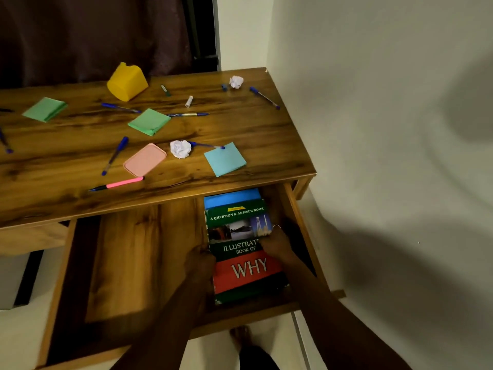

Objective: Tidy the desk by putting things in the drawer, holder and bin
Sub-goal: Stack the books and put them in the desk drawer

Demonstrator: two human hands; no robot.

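The wooden drawer [128,257] is pulled out under the desk [240,129]. At its right end lies a green and red book [240,236] on top of a blue book [232,197]. My left hand [198,263] grips the green book's left edge and my right hand [277,243] grips its right edge. On the desk a yellow holder [127,82] lies tipped on its side. Several blue pens, such as one pen [115,155], a pink pen [117,184], two crumpled paper balls [181,148] [236,82] and folded coloured papers [224,159] are scattered over the top.
A pink lid [145,159] and a small white tube [189,101] also lie on the desk. A white wall [373,129] stands close on the right, a dark curtain [93,36] behind. The drawer's left part is bare wood. My foot [241,337] shows below the drawer.
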